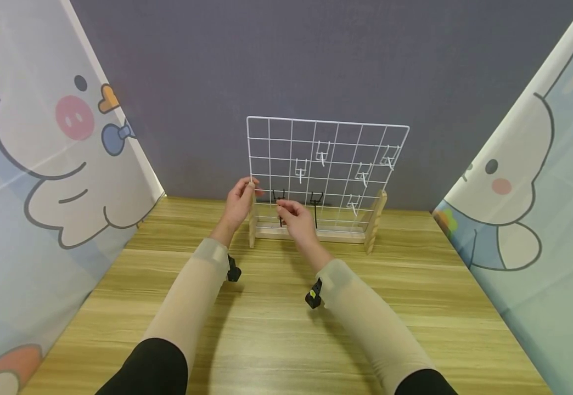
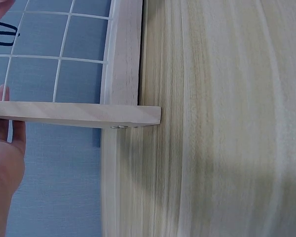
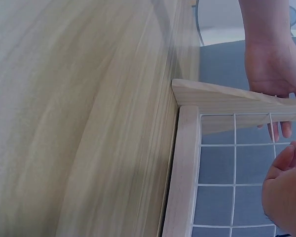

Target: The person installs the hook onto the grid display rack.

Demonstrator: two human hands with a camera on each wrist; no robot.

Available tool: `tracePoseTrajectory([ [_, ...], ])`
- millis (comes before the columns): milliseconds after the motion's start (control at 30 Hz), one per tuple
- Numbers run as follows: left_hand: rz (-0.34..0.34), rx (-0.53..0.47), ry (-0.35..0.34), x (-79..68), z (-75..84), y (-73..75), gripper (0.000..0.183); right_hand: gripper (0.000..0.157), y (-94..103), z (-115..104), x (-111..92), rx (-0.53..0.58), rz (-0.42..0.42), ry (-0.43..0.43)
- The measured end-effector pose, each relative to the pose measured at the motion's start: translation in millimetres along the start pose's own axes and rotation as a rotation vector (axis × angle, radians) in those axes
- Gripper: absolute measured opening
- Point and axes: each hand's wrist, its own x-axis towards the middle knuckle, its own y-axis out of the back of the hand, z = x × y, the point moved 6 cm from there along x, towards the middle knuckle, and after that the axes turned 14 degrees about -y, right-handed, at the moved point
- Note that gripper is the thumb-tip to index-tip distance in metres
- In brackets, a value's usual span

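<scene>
A white wire grid rack (image 1: 316,120) stands upright in a wooden base (image 1: 336,237). At its left side, my left hand (image 1: 237,204) holds the wooden side post (image 2: 74,113), some fingers reaching behind it. My right hand (image 1: 298,220) pinches a black hook (image 1: 279,198) against the lower left of the grid; the fingers cover part of it. Just to the right, another black hook (image 1: 315,206) hangs on the wires. Several white hooks, such as one high up (image 1: 322,156), hang on the middle and right of the grid.
The rack stands on a wood-grain table (image 1: 267,329), near a dark grey back panel (image 1: 326,60). Cartoon-printed cloths rise at the left (image 1: 44,153) and right (image 1: 518,175). The right side post (image 1: 376,222) flares toward the front.
</scene>
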Motion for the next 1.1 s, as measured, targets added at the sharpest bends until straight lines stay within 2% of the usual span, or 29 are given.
tracePoseTrajectory([
  [367,-0.010,-0.029,0.015,-0.3,-1.4,-0.4,0.040,0.031,0.2,3.5,6.2,-0.024,0.016,-0.020],
  [600,-0.030,-0.045,0.034,1.8,-4.3,-0.7,0.035,0.030,-0.2,7.5,8.2,-0.020,0.008,-0.045],
  [1100,-0.014,-0.025,-0.002,1.8,-2.6,-0.1,0.039,0.034,2.3,12.4,6.9,-0.032,-0.011,-0.038],
])
